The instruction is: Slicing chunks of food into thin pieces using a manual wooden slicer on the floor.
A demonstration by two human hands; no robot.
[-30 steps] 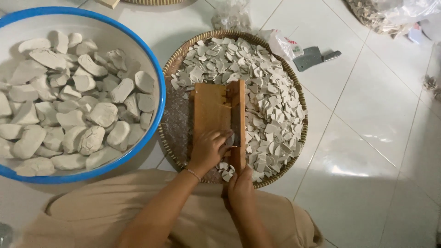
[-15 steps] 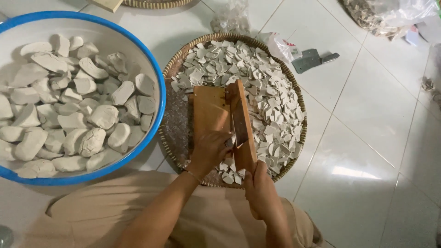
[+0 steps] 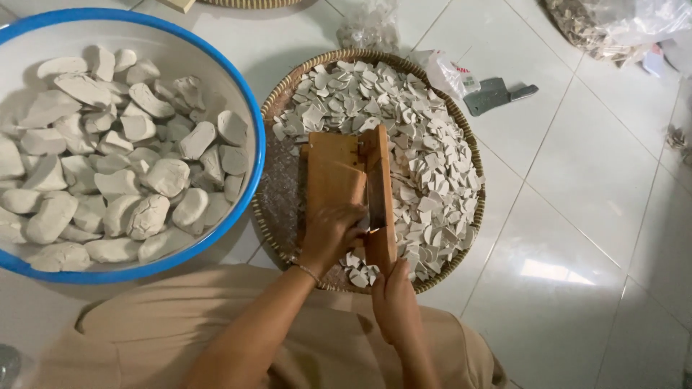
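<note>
A wooden slicer board [image 3: 335,173] with a hinged blade arm [image 3: 380,194] lies across a round woven tray [image 3: 285,94] full of thin pale slices [image 3: 418,151]. My left hand [image 3: 330,232] rests on the board's near end, pressing a pale lump against the blade; the lump is mostly hidden under my fingers. My right hand [image 3: 393,295] grips the near end of the blade arm, which is lowered onto the board. A few fresh slices [image 3: 358,271] lie just below the board.
A large white basin with a blue rim [image 3: 249,122] at the left holds several whole pale lumps [image 3: 108,166]. A grey cleaver [image 3: 497,94] and plastic bags [image 3: 450,72] lie on the white tiled floor beyond the tray. My knees are at the bottom.
The blade arm rose slightly and tilted half a second ago, then came back down flat. My right hand shifted lower along its handle; the left hand stayed at the board's near end.
</note>
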